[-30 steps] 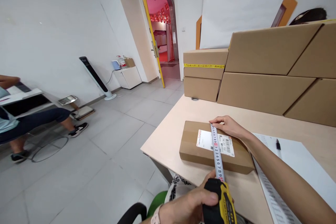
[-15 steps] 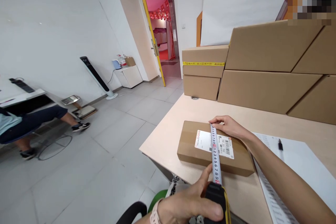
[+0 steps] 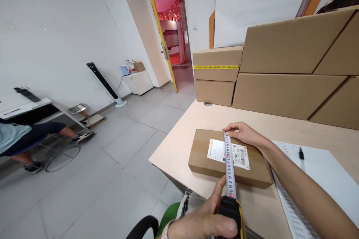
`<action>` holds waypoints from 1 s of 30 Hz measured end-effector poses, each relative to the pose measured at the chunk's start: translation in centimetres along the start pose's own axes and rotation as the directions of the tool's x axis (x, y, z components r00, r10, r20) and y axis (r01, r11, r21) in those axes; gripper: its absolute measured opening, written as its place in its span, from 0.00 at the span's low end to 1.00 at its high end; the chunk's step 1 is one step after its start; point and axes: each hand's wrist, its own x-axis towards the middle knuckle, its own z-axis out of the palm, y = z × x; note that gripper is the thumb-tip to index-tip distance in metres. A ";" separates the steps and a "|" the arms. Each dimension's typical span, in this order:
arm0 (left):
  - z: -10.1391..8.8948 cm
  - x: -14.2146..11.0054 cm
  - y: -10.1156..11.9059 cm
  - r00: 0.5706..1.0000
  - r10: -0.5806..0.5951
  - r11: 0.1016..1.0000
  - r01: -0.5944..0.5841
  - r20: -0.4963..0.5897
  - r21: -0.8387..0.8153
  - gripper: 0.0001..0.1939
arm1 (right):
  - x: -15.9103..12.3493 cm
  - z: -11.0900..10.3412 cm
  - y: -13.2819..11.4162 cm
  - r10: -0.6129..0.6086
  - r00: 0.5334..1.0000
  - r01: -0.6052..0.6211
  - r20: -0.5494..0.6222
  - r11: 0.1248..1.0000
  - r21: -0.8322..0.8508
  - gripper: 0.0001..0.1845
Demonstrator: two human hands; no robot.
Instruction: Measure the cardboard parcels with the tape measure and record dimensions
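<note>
A small brown cardboard box [image 3: 202,157] with a white printed label [image 3: 215,150] lies flat on the light wooden table [image 3: 179,134]. Across its top runs the extended blade of a tape measure [image 3: 229,171], from the far edge toward me past the near edge. My left hand [image 3: 204,218] is wrapped round the black and yellow tape case, in front of the box, its index finger along the blade. At the box's far edge my right hand [image 3: 244,133] pinches the blade's end between thumb and fingers.
Large cardboard boxes [image 3: 280,93] are stacked along the table's back. Printed sheets [image 3: 319,171] with a black pen [image 3: 301,153] lie at right. A green chair [image 3: 169,216] stands at the near edge. On the left a person's legs [image 3: 47,138] show beside a desk.
Both hands and the tape stay almost still on the box. The view has shifted slightly, and the seated person at left shows a little more.
</note>
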 end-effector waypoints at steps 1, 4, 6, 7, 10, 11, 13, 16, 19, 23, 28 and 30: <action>0.1 0.0 0.1 1.000 -0.007 1.000 0.007 -0.003 0.004 0.51 | 0.0 0.0 0.0 0.001 1.000 -0.001 -0.002 1.000 -0.001 0.13; 0.3 -0.1 0.3 1.000 -0.015 1.000 0.015 -0.017 -0.009 0.51 | -0.1 0.0 -0.2 0.011 1.000 -0.011 -0.001 1.000 -0.004 0.13; 0.3 -0.1 0.3 1.000 -0.018 1.000 0.018 -0.022 -0.022 0.51 | -0.1 0.0 -0.3 0.009 1.000 -0.009 -0.002 1.000 -0.006 0.13; 0.3 0.0 0.2 1.000 -0.016 1.000 0.016 -0.021 -0.025 0.51 | -0.1 0.0 -0.2 0.005 1.000 -0.005 -0.003 1.000 -0.006 0.13; 0.2 0.1 0.1 1.000 0.008 0.999 -0.008 -0.004 -0.039 0.50 | 0.0 0.0 0.0 -0.002 1.000 0.002 -0.002 1.000 -0.006 0.13; 0.2 0.2 0.0 1.000 0.023 0.999 -0.023 0.001 -0.045 0.50 | 0.0 0.0 0.1 -0.003 1.000 0.003 -0.001 1.000 -0.005 0.13; 0.1 0.2 -0.1 0.999 0.034 0.998 -0.033 0.016 -0.050 0.51 | 0.1 0.0 0.2 -0.008 1.000 0.008 0.000 1.000 -0.004 0.12; 0.1 0.2 -0.2 1.000 0.013 0.999 -0.013 0.006 -0.048 0.53 | 0.2 0.0 0.4 -0.010 1.000 0.010 0.002 1.000 0.002 0.13; 0.3 0.0 -0.1 1.000 0.003 0.998 -0.003 0.000 -0.063 0.52 | 0.2 0.0 0.4 -0.009 1.000 0.009 -0.005 1.000 0.002 0.12; 0.4 -0.1 0.0 1.000 0.021 0.997 -0.020 0.010 -0.073 0.51 | 0.2 0.0 0.5 -0.013 1.000 0.013 -0.009 1.000 0.003 0.13; -0.2 -0.2 -0.6 1.000 -0.023 0.988 0.021 -0.010 -0.152 0.52 | 0.3 0.2 0.5 -0.006 1.000 0.006 0.001 1.000 -0.009 0.14; -0.5 -0.6 -0.7 0.999 -0.027 0.983 0.021 -0.028 -0.185 0.53 | -0.1 0.0 -0.2 -0.030 1.000 0.030 -0.004 0.999 -0.024 0.16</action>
